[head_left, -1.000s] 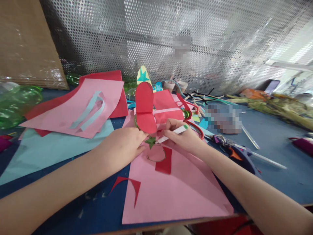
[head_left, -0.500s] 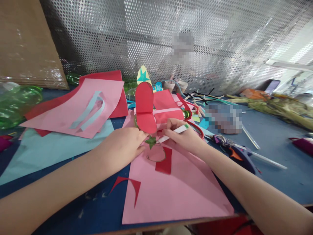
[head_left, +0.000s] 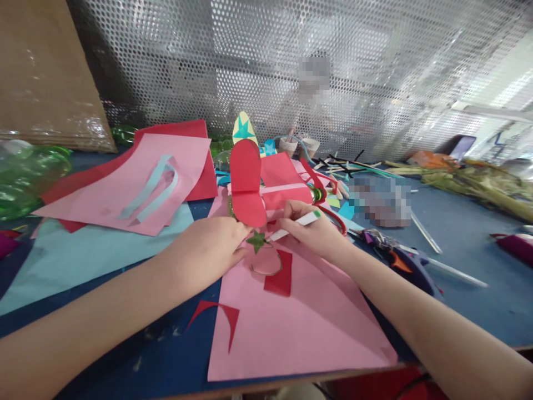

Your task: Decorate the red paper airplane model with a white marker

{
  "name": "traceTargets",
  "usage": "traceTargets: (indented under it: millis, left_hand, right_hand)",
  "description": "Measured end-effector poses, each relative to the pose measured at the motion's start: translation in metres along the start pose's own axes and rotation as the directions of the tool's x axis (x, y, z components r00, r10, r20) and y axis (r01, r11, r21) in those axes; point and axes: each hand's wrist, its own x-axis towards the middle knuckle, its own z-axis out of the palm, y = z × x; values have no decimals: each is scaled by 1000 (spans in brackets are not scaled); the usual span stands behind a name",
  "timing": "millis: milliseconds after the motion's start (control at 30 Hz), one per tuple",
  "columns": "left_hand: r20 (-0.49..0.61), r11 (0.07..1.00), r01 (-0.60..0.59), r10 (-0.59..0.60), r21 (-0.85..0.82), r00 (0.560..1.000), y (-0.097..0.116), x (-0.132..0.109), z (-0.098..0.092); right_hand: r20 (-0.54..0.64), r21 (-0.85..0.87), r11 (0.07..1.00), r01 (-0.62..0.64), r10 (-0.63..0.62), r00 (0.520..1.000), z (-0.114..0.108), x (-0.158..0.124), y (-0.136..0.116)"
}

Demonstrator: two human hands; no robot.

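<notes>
My left hand (head_left: 220, 239) is curled at the lower edge of a folded red paper piece with rounded ends (head_left: 245, 166); its fingertips are hidden. That piece stands at the end of a green plastic bottle (head_left: 317, 194) wrapped in red and pink paper (head_left: 287, 197). In my right hand (head_left: 310, 230), pinched between thumb and fingers, is a white pen-like stick with a green end (head_left: 296, 225). Its tip points down-left, close to a small green star (head_left: 257, 241). A thin cord loop (head_left: 268, 274) lies below the star, over a red paper rectangle (head_left: 280, 278).
Under my hands spreads a pink sheet (head_left: 300, 333), with a curved red scrap (head_left: 219, 308) beside it. Pink sheets (head_left: 175, 150) and a light-blue sheet (head_left: 104, 261) lie left, near green bottles (head_left: 33, 178). Scissors (head_left: 341, 219), clear sticks (head_left: 452, 272) and dry husks (head_left: 478, 183) are right.
Almost nothing differs. Both hands keep their places, and the white stick stays beside the green star.
</notes>
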Motion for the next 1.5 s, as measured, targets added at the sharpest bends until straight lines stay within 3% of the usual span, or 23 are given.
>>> traceTargets:
  millis: [567, 900, 1367, 1500]
  left_hand:
    - [-5, 1000, -3, 3, 19, 1000, -1, 1, 1]
    - [-8, 999, -1, 1, 34, 1000, -1, 1, 3]
    - [-16, 1000, -10, 10, 17, 1000, 0, 0, 0]
    - [-19, 1000, -15, 15, 7, 1000, -1, 0, 1]
  right_hand:
    - [2, 8, 1000, -8, 8, 1000, 1, 1, 1]
    - [-52, 141, 990, 7, 1, 999, 3, 0, 0]
    - [-48, 88, 996, -6, 10, 999, 2, 0, -2]
    - [2, 71, 997, -27, 27, 1000, 2, -1, -3]
